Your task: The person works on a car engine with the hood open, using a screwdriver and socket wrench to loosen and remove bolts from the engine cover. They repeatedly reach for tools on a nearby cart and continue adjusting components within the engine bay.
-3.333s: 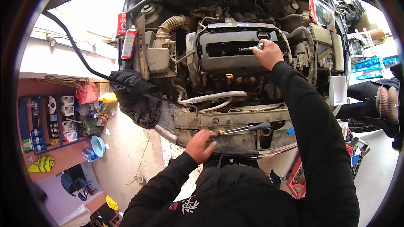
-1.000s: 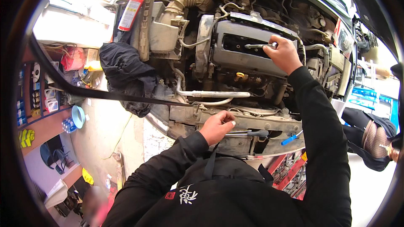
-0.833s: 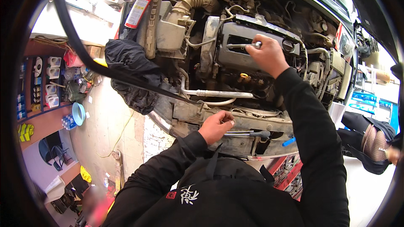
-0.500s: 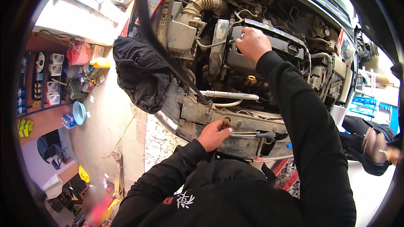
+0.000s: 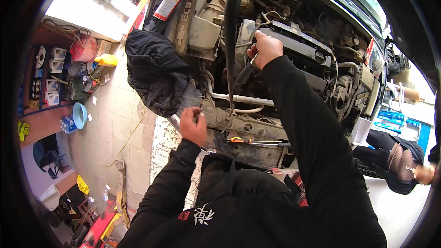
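Note:
My right hand [image 5: 268, 50] is closed over the left end of the dark engine cover [image 5: 294, 48]. Its fingers grip a dark, elongated thing with a shiny metal part [image 5: 254, 59], whose kind I cannot make out. Lower and to the left, my left hand [image 5: 193, 126] hovers near the car's front edge, fingers loosely bent and apart, with nothing visible in them. A slim tool with an orange handle [image 5: 240, 140] lies on the front crossmember, right of that hand. Next to its shaft lies a tool with a black handle [image 5: 285, 145], partly behind my right sleeve.
A black hood prop rod [image 5: 230, 41] stands between my hands. Black cloth [image 5: 158, 71] covers the left fender, with a red and white spray can [image 5: 171, 2] beyond it. A light blue basin [image 5: 80, 115] is on the left; another person [image 5: 402, 163] is at the right.
My left hand has moved left, away from the tools on the crossmember, leaving the orange handle in view. My right hand has shifted slightly left; a dark elongated thing now shows below it.

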`<state>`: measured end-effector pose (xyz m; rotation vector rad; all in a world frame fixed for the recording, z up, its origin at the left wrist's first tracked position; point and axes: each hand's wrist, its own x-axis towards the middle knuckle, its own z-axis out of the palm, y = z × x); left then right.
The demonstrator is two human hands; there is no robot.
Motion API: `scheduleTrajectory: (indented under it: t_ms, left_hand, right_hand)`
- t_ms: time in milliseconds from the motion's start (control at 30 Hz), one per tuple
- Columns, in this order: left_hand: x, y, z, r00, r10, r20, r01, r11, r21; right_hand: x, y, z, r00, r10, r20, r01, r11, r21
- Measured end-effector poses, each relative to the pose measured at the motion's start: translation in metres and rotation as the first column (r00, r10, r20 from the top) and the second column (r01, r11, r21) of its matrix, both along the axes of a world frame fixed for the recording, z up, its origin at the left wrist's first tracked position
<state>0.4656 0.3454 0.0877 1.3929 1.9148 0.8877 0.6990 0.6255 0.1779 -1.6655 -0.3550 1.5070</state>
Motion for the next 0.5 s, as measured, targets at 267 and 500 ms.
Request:
scheduleTrajectory:
  t_ms: [267, 500]
  left_hand:
    - [-0.100, 0.112, -0.036, 0.715, 0.386, -0.583, -0.163, 0.903, 0.397]
    - [-0.098, 0.139, -0.074, 0.593, 0.314, -0.741, -0.298, 0.941, 0.160]
  right_hand:
    - [0.051, 0.041, -0.049, 0.578, 0.561, 0.592, -0.692, 0.722, -0.009]
    - [0.091, 0.065, -0.017, -0.209, 0.439, 0.874, -0.928, 0.193, -0.319]
